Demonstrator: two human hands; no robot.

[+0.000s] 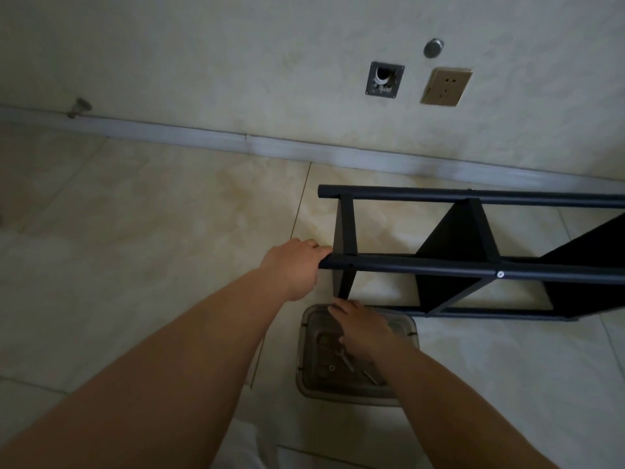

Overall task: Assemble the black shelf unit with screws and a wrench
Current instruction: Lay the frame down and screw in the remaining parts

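The black shelf unit lies on its side on the tiled floor, its poles running off to the right. My left hand grips the near end of the upper front pole. My right hand reaches under that pole, its fingers touching the lower edge of the end shelf panel, palm down over a clear plastic tray. In the tray lie a small wrench, a washer-like ring and another metal piece. A silver screw head shows on the front pole.
A wall with a grey skirting board runs behind the shelf. It carries a gold socket plate, an open metal wall box and a round metal knob. A door stop sits at the left.
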